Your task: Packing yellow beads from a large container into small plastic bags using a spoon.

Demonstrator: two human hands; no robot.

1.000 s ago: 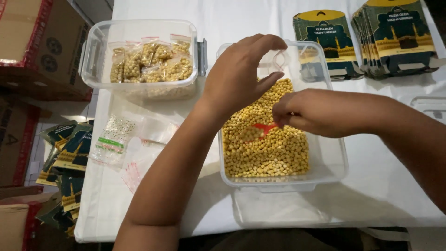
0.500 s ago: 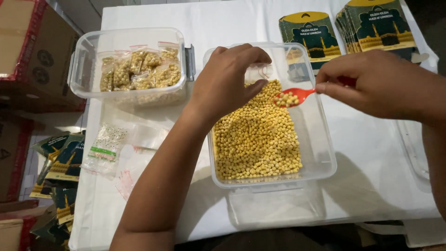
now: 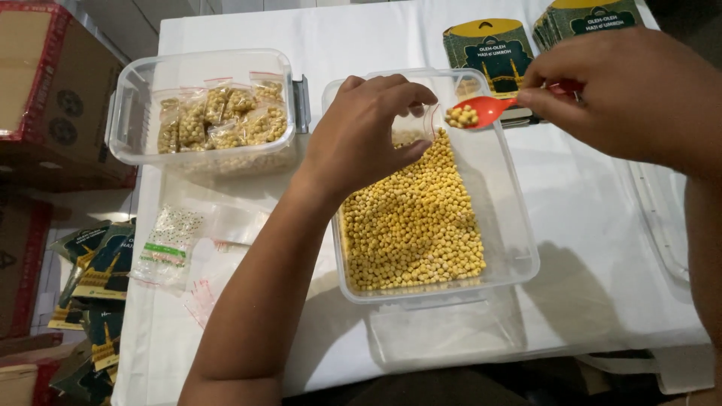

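A clear plastic tub (image 3: 519, 225) in the middle of the table holds a heap of small yellow beans (image 3: 410, 225). My left hand (image 3: 361, 135) hovers over its far end and pinches a small clear zip bag (image 3: 423, 124) held open. My right hand (image 3: 624, 94) holds a red plastic spoon (image 3: 481, 111) by its handle. The spoon's bowl carries several yellow beans and sits just right of the bag's mouth, above the tub's far edge.
A second clear tub (image 3: 124, 113) at the far left holds several filled bean bags (image 3: 218, 113). Empty zip bags (image 3: 192, 248) lie on the white tablecloth. Green printed card packages (image 3: 489, 49) are stacked at the back, more (image 3: 94, 263) by the cardboard boxes (image 3: 45, 83) at left.
My right hand scooped beans from the heap with the red spoon, then lifted it up and away toward the bag held by my left hand. The left hand stayed nearly in place.
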